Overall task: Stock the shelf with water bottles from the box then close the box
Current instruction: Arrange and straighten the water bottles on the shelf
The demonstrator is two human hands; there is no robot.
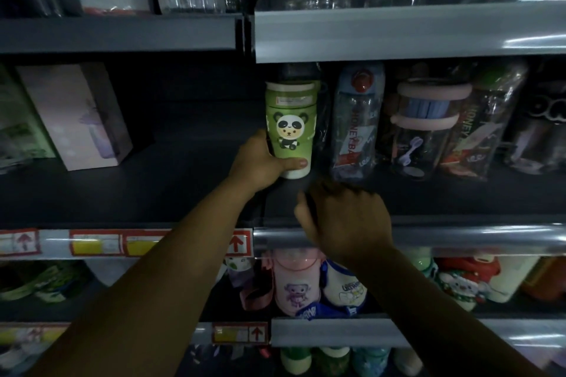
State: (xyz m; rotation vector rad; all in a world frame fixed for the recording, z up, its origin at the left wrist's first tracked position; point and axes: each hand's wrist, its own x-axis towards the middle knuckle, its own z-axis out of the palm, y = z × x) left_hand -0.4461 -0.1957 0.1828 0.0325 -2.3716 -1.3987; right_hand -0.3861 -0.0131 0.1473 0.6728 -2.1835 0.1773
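Bottle (289,125) in left hand (260,165) stands well apart from pink box (79,113).

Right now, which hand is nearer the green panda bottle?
Left. The left hand grips the green panda bottle near its base; the right hand is below it, slightly right, apart from it.

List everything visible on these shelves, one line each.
Panda bottle: one, green with white base, upright on middle shelf.
Clear bottles: at least three, wrapped, right of panda bottle.
Boxes: two, pink and green, middle shelf's left.
Middle shelf: one, dark.
Price labels: several, red and yellow, front rail.
Lower bottles: several, mixed colours, shelf below.
Left grip: one, round panda bottle's lower part.
Right grip: one, blurred, over shelf's front edge.
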